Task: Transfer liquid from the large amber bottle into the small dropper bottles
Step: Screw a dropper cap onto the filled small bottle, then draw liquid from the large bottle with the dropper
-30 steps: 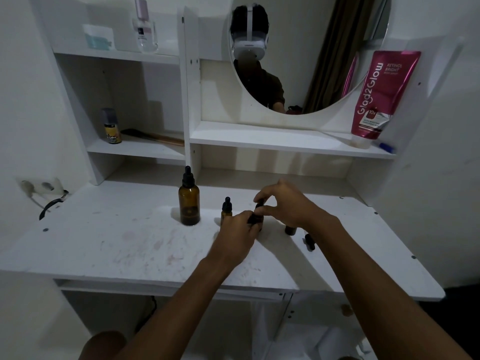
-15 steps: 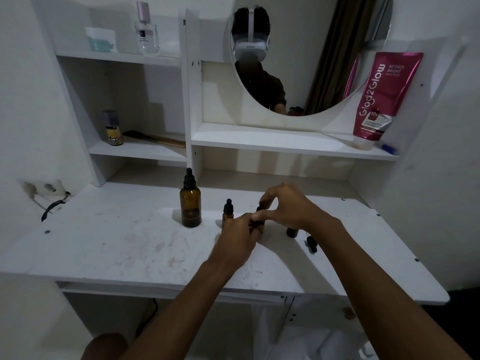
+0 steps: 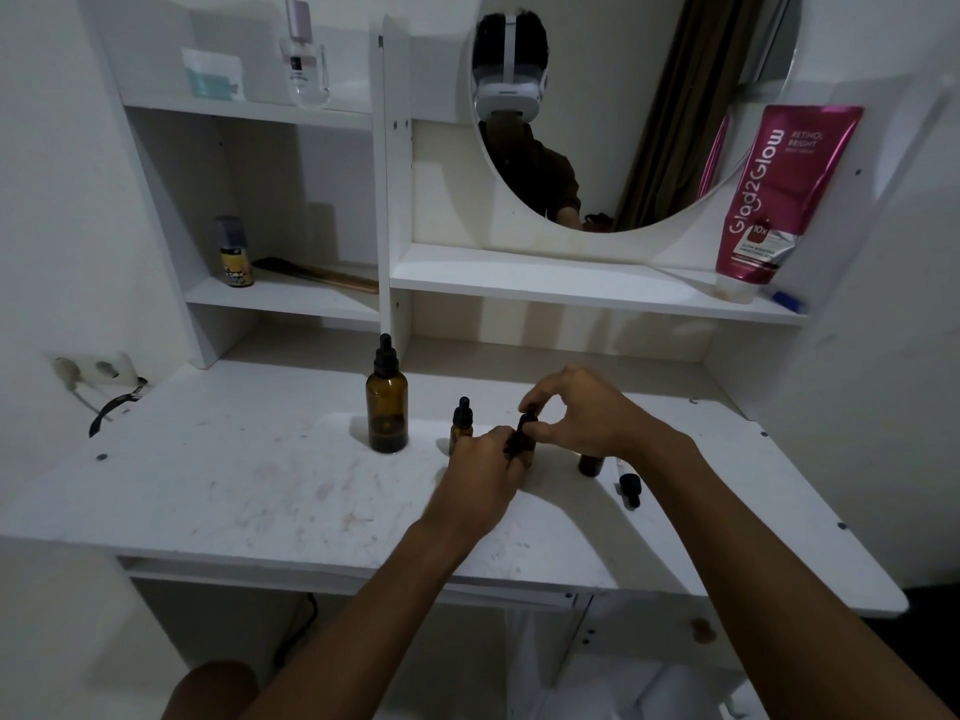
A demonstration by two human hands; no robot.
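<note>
Left hand: fingers wrapped round small dropper bottle, body mostly hidden.
Right hand: fingertips pinching its black cap.

Both bare forearms reach from the lower frame toward centre. The left hand curls closed, knuckles up. The right hand arches over it, thumb and forefinger pinched together.

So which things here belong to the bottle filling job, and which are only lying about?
Job:
large bottle
capped dropper bottle
held bottle, in left hand and right hand
open bottle
loose dropper

Lying about:
pink tube
perfume
small can
comb
cable
</note>
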